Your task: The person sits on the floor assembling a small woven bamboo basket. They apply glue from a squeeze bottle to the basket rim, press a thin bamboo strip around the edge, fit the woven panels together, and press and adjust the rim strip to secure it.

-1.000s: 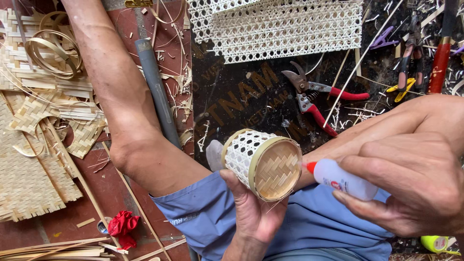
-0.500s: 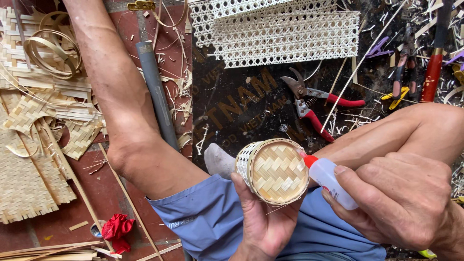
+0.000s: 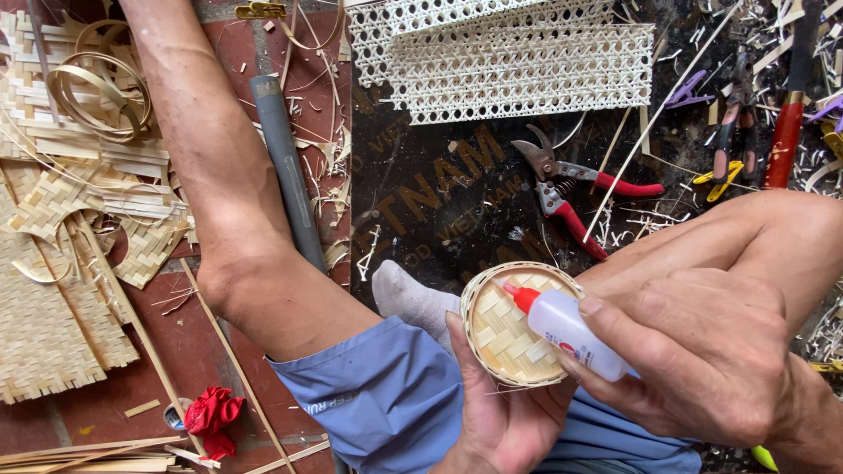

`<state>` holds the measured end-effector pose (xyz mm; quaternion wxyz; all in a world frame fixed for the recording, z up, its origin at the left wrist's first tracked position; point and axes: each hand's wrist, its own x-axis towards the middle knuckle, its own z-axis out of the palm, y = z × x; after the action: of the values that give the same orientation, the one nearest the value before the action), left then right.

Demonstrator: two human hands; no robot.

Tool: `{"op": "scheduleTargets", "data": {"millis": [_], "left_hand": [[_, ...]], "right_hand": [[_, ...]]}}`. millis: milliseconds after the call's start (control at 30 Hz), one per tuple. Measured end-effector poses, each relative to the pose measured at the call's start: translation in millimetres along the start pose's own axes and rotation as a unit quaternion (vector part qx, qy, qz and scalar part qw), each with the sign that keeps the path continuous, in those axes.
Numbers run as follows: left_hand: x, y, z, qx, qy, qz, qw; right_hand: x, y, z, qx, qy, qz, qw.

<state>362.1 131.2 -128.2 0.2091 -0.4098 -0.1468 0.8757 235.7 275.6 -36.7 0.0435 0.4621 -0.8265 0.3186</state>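
Note:
My left hand [image 3: 505,417] cups a small round woven bamboo basket [image 3: 505,338] from below, its woven bottom facing up toward me. My right hand [image 3: 702,355] grips a small white glue bottle [image 3: 575,338] with a red nozzle. The nozzle tip rests over the upper part of the basket's woven bottom, near its rim. Both hands sit above my lap, over blue shorts [image 3: 378,399] and a grey sock [image 3: 408,298].
Red-handled pruning shears [image 3: 571,189] lie on a dark board [image 3: 421,193] beyond the basket. White open-weave cane panels [image 3: 518,57] lie at the top. Woven bamboo mats [image 3: 53,298] and strip coils [image 3: 92,88] are at left. A grey tube [image 3: 285,167], other tools [image 3: 746,132] and a red rag [image 3: 211,412] lie around.
The basket has been turned from its side so its woven bottom faces up. The glue bottle's nozzle has moved left onto the bottom.

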Motion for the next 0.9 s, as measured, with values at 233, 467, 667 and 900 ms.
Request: {"op": "scheduleTargets", "data": {"millis": [233, 467, 667, 900], "left_hand": [[1, 1, -1, 0.011, -0.037, -0.03, 0.999], [4, 4, -5, -0.012, -0.027, -0.025, 0.999], [4, 6, -5, -0.032, -0.008, -0.04, 0.999], [4, 11, -3, -0.017, -0.006, -0.049, 0.999]], "right_hand": [[1, 2, 4, -0.013, -0.014, 0.018, 1.0], [-9, 2, -3, 0.001, -0.027, 0.075, 0.997], [-2, 2, -7, -0.014, -0.046, 0.087, 0.995], [22, 0, -8, -0.011, -0.047, 0.089, 0.995]]}}
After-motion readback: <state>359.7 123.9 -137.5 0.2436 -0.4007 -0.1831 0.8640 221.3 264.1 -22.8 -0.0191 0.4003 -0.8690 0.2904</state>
